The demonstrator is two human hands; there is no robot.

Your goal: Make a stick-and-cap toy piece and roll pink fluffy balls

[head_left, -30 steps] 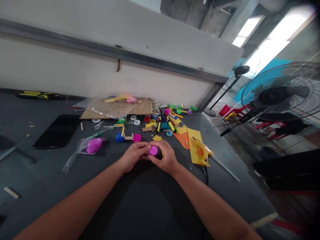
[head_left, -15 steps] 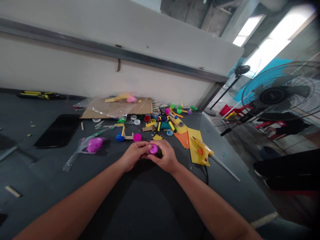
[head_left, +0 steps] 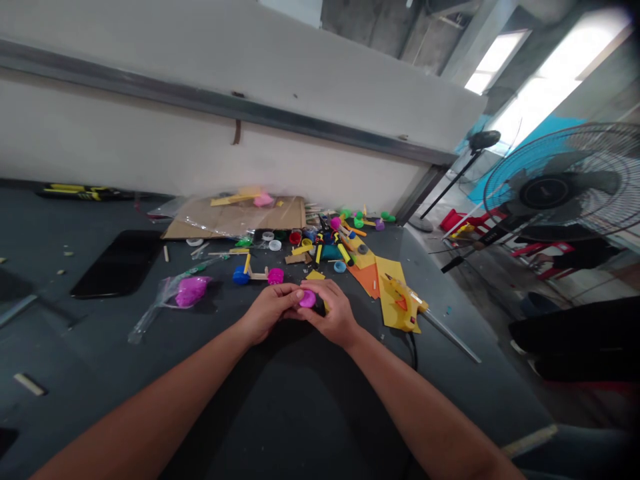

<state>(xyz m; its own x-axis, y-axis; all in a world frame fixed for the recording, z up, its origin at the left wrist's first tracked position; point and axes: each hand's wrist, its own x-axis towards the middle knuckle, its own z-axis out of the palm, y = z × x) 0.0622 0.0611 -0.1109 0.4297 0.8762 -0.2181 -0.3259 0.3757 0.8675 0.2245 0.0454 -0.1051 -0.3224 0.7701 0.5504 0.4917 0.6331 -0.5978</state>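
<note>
— Where is the thing which the person handles?
— The magenta round piece (head_left: 307, 299) is near the middle of the frame, between the two hands. (It looks like soft clay, but I cannot be fully sure.)
— And how does the left hand (head_left: 273, 310) stand?
— It is narrow, with curled fingers; it holds the piece from its left side, and the thumb lies at the edge.
— The right hand (head_left: 334, 312) does the same?
— It is also narrow, curled around the piece from the other side. Under its fingers a dark object (head_left: 321, 306) shows in part, and I cannot tell what it is.
— What is just beyond the hands?
— A blue wheel (head_left: 241, 275) and a pink wheel (head_left: 275, 276), with a light wooden piece (head_left: 259, 275) between them. Farther to the upper right of these are pliers (head_left: 344, 251) with yellow-black handles.
— And at the sides?
— Right of the centre, a yellow glue gun (head_left: 411, 312) lies on a yellow sheet (head_left: 390, 268). Left of the centre, a clear plastic bag (head_left: 145, 321) contains a magenta lump (head_left: 191, 291), and a black flat device (head_left: 117, 263) lies farther left on the dark table (head_left: 280, 413).
</note>
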